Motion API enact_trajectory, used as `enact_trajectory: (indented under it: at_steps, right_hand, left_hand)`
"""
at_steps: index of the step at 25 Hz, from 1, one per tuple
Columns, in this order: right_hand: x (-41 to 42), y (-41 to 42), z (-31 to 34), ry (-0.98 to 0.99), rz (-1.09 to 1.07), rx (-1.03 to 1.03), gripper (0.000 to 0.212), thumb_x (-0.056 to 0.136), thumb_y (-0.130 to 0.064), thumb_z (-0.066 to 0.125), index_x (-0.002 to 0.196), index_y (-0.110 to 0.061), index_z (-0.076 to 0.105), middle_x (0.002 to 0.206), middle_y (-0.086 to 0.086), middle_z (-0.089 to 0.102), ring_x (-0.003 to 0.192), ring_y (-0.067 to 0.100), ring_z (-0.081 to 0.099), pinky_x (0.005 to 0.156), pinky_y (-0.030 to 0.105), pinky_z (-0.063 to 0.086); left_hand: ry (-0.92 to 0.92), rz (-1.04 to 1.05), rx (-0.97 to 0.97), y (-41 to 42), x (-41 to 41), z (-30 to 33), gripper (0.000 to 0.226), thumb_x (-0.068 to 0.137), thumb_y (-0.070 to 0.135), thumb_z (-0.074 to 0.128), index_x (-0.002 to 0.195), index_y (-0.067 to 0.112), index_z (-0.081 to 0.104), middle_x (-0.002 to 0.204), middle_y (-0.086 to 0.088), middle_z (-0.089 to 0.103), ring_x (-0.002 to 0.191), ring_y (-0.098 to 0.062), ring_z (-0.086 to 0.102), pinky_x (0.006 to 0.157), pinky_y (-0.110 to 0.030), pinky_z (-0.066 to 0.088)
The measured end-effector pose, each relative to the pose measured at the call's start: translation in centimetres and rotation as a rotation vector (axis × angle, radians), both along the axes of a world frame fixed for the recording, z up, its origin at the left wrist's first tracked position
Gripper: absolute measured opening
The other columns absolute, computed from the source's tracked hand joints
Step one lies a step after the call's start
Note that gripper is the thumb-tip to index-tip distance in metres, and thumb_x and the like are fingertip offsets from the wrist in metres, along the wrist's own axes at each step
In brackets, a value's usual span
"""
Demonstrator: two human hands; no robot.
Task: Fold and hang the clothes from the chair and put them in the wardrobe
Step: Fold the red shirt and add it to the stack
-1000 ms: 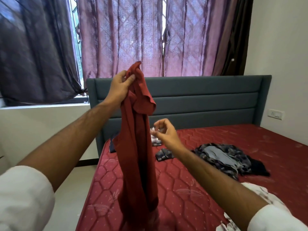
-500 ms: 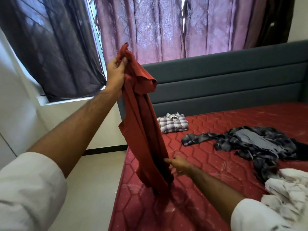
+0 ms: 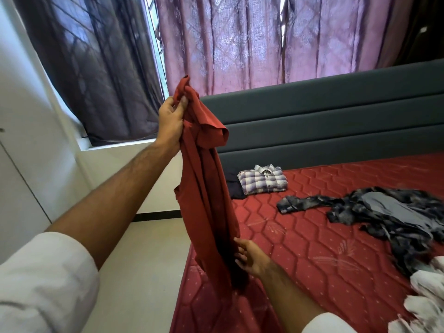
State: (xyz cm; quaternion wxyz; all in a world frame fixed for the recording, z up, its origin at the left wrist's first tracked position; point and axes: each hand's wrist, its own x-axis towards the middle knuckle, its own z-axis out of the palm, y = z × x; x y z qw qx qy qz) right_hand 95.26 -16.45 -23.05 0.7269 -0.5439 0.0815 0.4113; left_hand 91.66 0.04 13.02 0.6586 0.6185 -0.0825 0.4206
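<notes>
1. Head view, hands: your left hand (image 3: 171,121) grips the top of the red shirt (image 3: 204,188), fingers curled round the bunched collar end, and holds it up at arm's length. Your right hand (image 3: 249,257) is low at the shirt's bottom edge with fingers loosely spread and touching the cloth; a real pinch there cannot be told.
2. Head view, change: a second ago your right hand was up at mid-height with fingers curled near the shirt. Half a second ago it had dropped to the hem, and it stays there now. The left hand keeps its grip up top throughout.
3. Head view, shirt position: it hangs in a twisted column over the near left corner of the mattress (image 3: 312,248), its lower end just above or brushing the surface.
4. Meaning for the task: you look to be straightening the shirt lengthwise before a fold. It likely needs untwisting first.
5. Head view, rest: a folded checked shirt (image 3: 263,179) lies near the headboard (image 3: 336,121). A dark patterned garment (image 3: 384,212) lies unfolded, and white cloth (image 3: 425,296) sits at the right edge. No chair or wardrobe shows.
</notes>
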Motion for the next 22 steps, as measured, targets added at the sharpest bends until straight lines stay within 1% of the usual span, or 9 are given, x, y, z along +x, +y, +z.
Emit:
enact_trajectory:
  at_steps: [3,5,7,11,14,16,18,20,22]
  right_hand:
    - [-0.4,1.1,1.0,0.013,-0.095,0.109,0.017,0.095,-0.028,0.064,0.11,-0.021,0.064,0.099,-0.005,0.064,0.089,0.012,0.059,0.07,0.027,0.043]
    - [0.1,0.9,2.0,-0.021,-0.203,0.18,0.007,0.097,-0.021,0.062,0.103,-0.02,0.065,0.083,-0.006,0.071,0.078,0.011,0.062,0.066,0.028,0.043]
    - [1.6,-0.5,3.2,-0.073,-0.335,0.242,0.007,0.097,-0.018,0.062,0.093,-0.019,0.067,0.069,-0.007,0.072,0.071,0.012,0.063,0.065,0.028,0.044]
    - [5.8,-6.6,6.1,-0.237,-0.54,0.275,0.005,0.091,-0.019,0.066,0.089,-0.023,0.067,0.081,-0.006,0.071,0.079,0.012,0.065,0.072,0.028,0.047]
    - [7.9,-11.5,9.0,-0.341,-0.628,0.282,0.014,0.09,-0.012,0.061,0.082,-0.023,0.065,0.083,-0.004,0.069,0.077,0.012,0.067,0.062,0.024,0.048]
    - [8.8,-14.3,11.2,-0.435,-0.654,0.226,0.016,0.091,-0.011,0.06,0.08,-0.022,0.062,0.08,0.001,0.067,0.066,0.014,0.07,0.05,0.021,0.045]
    - [9.4,-16.9,13.2,-0.537,-0.669,0.1,0.019,0.095,-0.014,0.063,0.079,-0.021,0.056,0.073,0.004,0.066,0.051,0.013,0.067,0.041,0.019,0.04]
    - [10.3,-19.4,15.0,-0.655,-0.657,-0.065,0.024,0.098,-0.021,0.065,0.078,-0.02,0.052,0.073,0.008,0.064,0.044,0.012,0.057,0.041,0.019,0.038]
    - [11.3,-21.8,16.9,-0.713,-0.661,-0.198,0.029,0.097,-0.027,0.067,0.075,-0.019,0.051,0.067,0.008,0.059,0.04,0.009,0.05,0.041,0.019,0.035]
  left_hand:
    - [-0.012,-0.009,0.028,0.0,-0.3,0.4,0.007,0.103,0.01,0.056,0.105,0.007,0.062,0.097,-0.006,0.072,0.084,-0.013,0.07,0.086,-0.03,0.058]
    - [-0.02,-0.011,0.052,0.6,-0.4,0.5,0.006,0.103,0.01,0.056,0.105,0.008,0.062,0.097,-0.005,0.072,0.084,-0.012,0.07,0.085,-0.029,0.058]
    - [-0.015,0.034,0.068,1.8,-0.6,0.3,0.004,0.103,0.009,0.056,0.104,0.009,0.06,0.097,-0.006,0.07,0.083,-0.011,0.069,0.085,-0.028,0.057]
    - [0.055,0.213,0.035,5.0,-0.2,-1.1,0.004,0.101,0.013,0.061,0.097,0.015,0.061,0.093,-0.004,0.067,0.084,-0.013,0.066,0.089,-0.034,0.055]
    - [0.14,0.376,0.053,6.1,0.8,-2.5,0.016,0.097,0.022,0.066,0.083,0.023,0.059,0.084,0.0,0.064,0.083,-0.017,0.06,0.085,-0.043,0.054]
    - [0.22,0.514,0.181,6.1,1.5,-3.3,0.022,0.095,0.028,0.067,0.077,0.021,0.057,0.08,-0.002,0.063,0.083,-0.017,0.058,0.08,-0.044,0.052]
    - [0.313,0.643,0.317,5.5,1.8,-4.1,0.02,0.094,0.031,0.066,0.083,0.015,0.062,0.09,-0.013,0.068,0.087,-0.024,0.061,0.08,-0.042,0.049]
    - [0.425,0.814,0.493,4.9,1.6,-4.8,0.028,0.093,0.036,0.067,0.096,0.008,0.068,0.105,-0.02,0.067,0.101,-0.037,0.062,0.085,-0.045,0.047]
    - [0.507,0.956,0.689,4.2,1.2,-5.5,0.033,0.091,0.04,0.068,0.102,0.009,0.071,0.11,-0.022,0.063,0.108,-0.044,0.058,0.088,-0.051,0.047]
